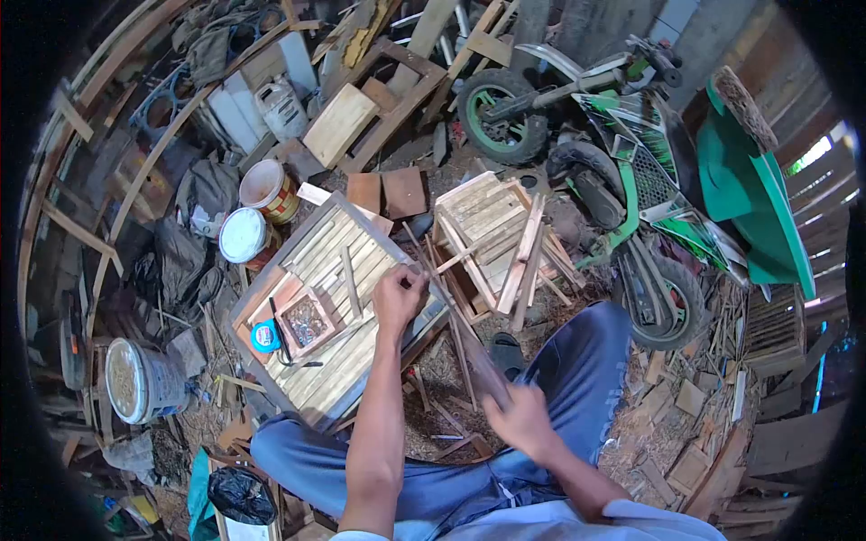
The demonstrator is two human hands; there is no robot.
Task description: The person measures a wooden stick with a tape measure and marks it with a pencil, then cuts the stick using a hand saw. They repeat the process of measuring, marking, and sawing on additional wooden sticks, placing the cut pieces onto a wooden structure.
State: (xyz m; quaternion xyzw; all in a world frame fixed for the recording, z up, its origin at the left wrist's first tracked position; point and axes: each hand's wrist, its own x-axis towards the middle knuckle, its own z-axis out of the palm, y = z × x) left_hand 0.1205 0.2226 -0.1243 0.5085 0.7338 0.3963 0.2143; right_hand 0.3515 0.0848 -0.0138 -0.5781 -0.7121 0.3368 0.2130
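My left hand point(400, 299) is curled closed at the right edge of a low slatted wooden table point(316, 257); whatever its fingers hold is hidden. In my right hand point(525, 422), above my bent knee, is what looks like a handsaw point(480, 356), its long blade slanting up to the table edge near my left hand. The blade and right hand are slightly blurred. A loose wood strip point(350, 281) lies on the tabletop left of my left hand. Farther left are a small wooden box point(332, 316) of small metal pieces and a round blue tape measure point(265, 336).
A wooden stool-like frame point(487, 216) with loose strips stands right of the table. Beyond it are a green motorbike point(627, 180) and a green wheelbarrow tray point(740, 189). Paint buckets point(244, 236) stand at left. Wood scraps point(690, 397) and sawdust litter the ground.
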